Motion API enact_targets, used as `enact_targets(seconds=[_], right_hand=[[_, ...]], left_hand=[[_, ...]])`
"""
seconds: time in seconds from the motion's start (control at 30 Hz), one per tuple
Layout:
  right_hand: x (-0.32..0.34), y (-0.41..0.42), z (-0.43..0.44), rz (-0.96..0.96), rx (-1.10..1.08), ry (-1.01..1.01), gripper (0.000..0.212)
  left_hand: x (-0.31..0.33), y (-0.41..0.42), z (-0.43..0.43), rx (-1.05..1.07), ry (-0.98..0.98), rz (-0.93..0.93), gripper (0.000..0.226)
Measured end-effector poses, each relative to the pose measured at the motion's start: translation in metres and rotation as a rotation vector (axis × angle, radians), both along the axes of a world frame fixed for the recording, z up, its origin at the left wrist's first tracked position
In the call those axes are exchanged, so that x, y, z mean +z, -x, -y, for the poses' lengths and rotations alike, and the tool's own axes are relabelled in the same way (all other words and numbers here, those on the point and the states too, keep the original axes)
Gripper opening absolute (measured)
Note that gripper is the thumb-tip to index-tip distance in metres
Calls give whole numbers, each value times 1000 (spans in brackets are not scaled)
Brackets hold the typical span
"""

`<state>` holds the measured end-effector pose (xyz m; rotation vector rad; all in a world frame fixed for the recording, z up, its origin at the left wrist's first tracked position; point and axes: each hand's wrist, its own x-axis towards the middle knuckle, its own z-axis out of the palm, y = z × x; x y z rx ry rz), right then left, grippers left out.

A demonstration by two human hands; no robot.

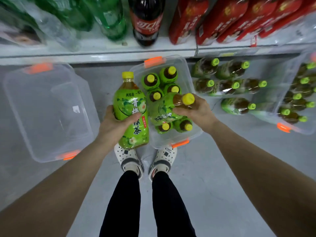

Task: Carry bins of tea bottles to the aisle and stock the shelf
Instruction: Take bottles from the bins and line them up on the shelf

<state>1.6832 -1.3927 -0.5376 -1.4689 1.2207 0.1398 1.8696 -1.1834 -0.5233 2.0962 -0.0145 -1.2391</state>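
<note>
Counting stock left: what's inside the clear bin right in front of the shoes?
Six green tea bottles stand upright in the clear bin, yellow caps up. The right hand holds a seventh bottle tilted over the middle, hiding whatever stands beneath it.

Head camera faces steeply down; floor (196, 168) near.

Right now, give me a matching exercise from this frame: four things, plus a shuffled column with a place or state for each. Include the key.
Things:
1. left hand
2. right hand
3. cola bottle
4. centre bin

Places or states:
A. on the floor, holds standing tea bottles
B. on the shelf above, red label
C. grips a tilted tea bottle over the bin
D. grips a tea bottle by its body, left of the bin

Pairs: 1-D, 2-C, 3-B, 4-A
</note>
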Motion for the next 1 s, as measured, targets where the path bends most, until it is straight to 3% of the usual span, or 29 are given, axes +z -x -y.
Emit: enact_targets(seconds=[0.1, 0.33, 0.47, 0.63, 0.73, 1.0], right_hand=[[68, 4, 14, 116, -121, -64, 55], [279, 1, 47, 258, -109, 86, 44], [406, 2, 53, 376, -137, 275, 36], [521, -3, 59, 548, -234, 589, 39], [596, -8, 59, 669, -320, 761, 53], [745, -23, 58, 866, -291, 1017, 36]], left_hand=[[53, -2, 8, 9, 60, -31, 103], [223, -15, 32, -112, 245, 10, 91], [329, -30, 54, -172, 359, 90, 88], [444, -37, 76, -193, 552, 223, 108], [524, -34, 90, -213, 690, 308, 89], [678, -26, 106, -255, 923, 550, 83]])
